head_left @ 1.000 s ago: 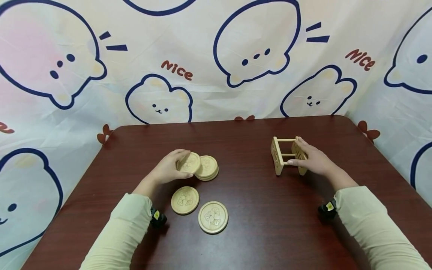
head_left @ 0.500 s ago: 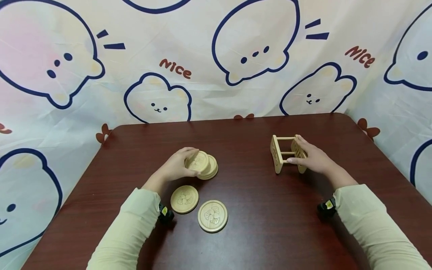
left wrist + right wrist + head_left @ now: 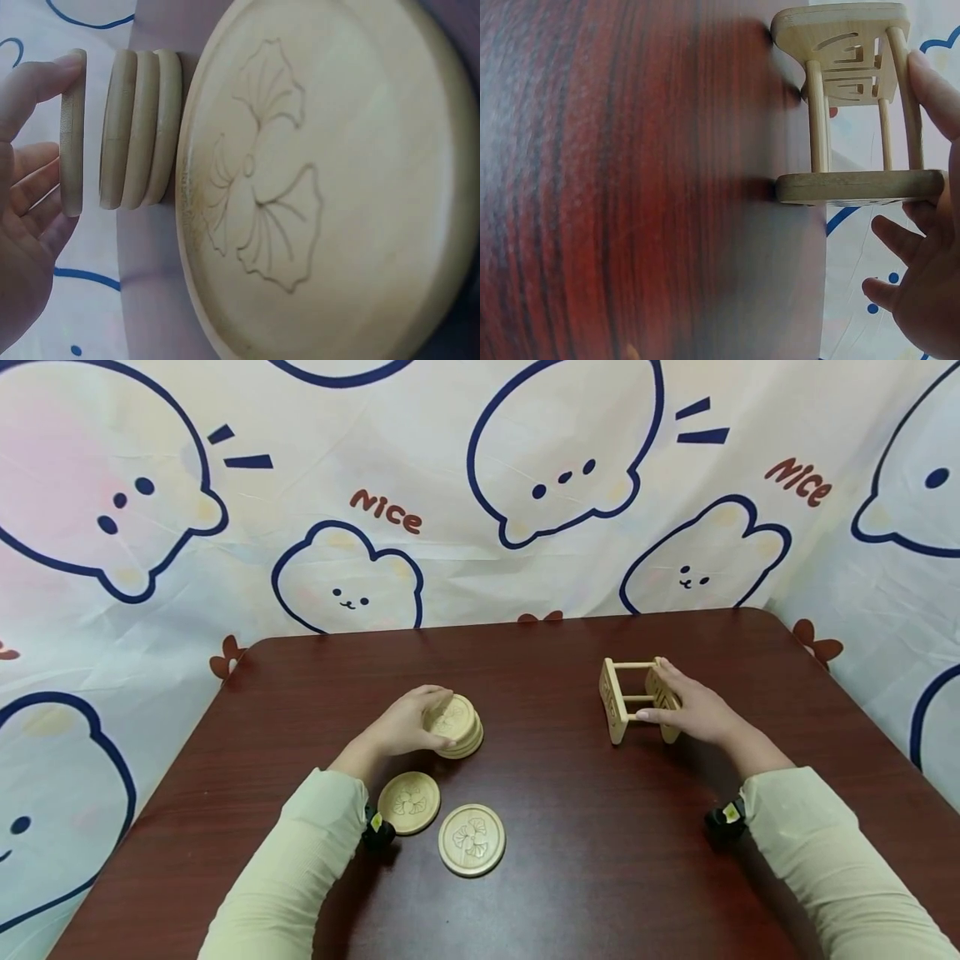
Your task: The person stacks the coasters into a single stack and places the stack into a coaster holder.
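Observation:
My left hand [image 3: 401, 724] pinches a round wooden coaster [image 3: 452, 718] by its edges. It is held just above a stack of coasters [image 3: 471, 745]; the left wrist view shows a gap between the held coaster [image 3: 73, 142] and the stack [image 3: 142, 127], which has three in it. On the right, my right hand [image 3: 701, 710] grips the near-right panel of a small wooden coaster rack [image 3: 613, 697] standing on the table. In the right wrist view the thumb lies against a rod of the rack [image 3: 855, 187] and the fingers go behind the side panel, partly hidden.
Two loose coasters with carved leaf patterns, a left one [image 3: 408, 803] and a right one [image 3: 472, 841], lie flat in front of the stack. The dark wooden table [image 3: 570, 827] ends at a printed cloth backdrop [image 3: 465, 577].
My left hand has carried the coaster rightward, from the stack's left side to over it. The right hand and the rack stay in place; the head view has shifted slightly.

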Action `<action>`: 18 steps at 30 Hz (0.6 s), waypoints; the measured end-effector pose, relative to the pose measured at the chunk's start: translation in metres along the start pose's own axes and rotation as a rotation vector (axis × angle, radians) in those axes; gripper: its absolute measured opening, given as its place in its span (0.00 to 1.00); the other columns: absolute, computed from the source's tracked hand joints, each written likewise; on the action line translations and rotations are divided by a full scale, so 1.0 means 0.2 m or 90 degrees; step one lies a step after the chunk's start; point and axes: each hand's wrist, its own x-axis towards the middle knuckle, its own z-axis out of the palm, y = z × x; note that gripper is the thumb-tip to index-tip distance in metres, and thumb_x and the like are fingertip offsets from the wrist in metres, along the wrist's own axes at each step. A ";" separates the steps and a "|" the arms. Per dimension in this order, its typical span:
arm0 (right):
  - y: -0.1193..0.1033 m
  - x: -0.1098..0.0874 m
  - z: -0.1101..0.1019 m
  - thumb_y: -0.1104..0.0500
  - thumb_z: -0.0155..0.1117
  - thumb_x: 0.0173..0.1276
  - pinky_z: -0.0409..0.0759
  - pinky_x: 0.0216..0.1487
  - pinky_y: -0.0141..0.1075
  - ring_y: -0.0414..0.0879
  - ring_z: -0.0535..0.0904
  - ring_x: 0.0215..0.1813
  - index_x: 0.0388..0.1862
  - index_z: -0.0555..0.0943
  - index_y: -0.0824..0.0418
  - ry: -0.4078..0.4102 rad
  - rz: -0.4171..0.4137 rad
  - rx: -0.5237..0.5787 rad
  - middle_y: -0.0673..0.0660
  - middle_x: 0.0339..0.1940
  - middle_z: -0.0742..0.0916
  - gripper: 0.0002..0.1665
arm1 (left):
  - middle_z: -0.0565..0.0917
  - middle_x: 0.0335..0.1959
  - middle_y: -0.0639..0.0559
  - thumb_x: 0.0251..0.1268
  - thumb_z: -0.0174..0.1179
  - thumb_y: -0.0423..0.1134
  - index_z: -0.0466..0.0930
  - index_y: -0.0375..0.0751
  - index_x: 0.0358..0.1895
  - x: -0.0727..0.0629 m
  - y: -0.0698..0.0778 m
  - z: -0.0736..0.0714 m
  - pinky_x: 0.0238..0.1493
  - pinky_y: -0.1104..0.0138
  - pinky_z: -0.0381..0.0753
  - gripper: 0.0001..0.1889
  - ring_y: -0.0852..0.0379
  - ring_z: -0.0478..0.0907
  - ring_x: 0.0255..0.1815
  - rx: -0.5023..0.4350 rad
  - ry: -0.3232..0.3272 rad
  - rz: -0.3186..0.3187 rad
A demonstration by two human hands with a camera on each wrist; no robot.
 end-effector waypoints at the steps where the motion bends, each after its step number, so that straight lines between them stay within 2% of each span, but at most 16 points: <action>1: 0.00 0.00 0.00 0.34 0.55 0.52 0.48 0.57 0.57 0.61 0.43 0.65 0.67 0.44 0.64 -0.001 0.000 0.002 0.62 0.68 0.45 0.56 | 0.64 0.57 0.43 0.40 0.67 0.44 0.62 0.32 0.59 0.00 0.00 0.00 0.56 0.57 0.58 0.40 0.49 0.59 0.58 0.001 -0.003 0.000; 18: 0.01 0.00 0.00 0.33 0.55 0.51 0.48 0.56 0.58 0.61 0.43 0.65 0.67 0.44 0.64 0.000 0.007 0.008 0.63 0.67 0.46 0.57 | 0.65 0.57 0.40 0.42 0.65 0.44 0.62 0.29 0.59 0.05 -0.02 0.03 0.56 0.57 0.59 0.39 0.47 0.60 0.58 0.040 -0.038 0.023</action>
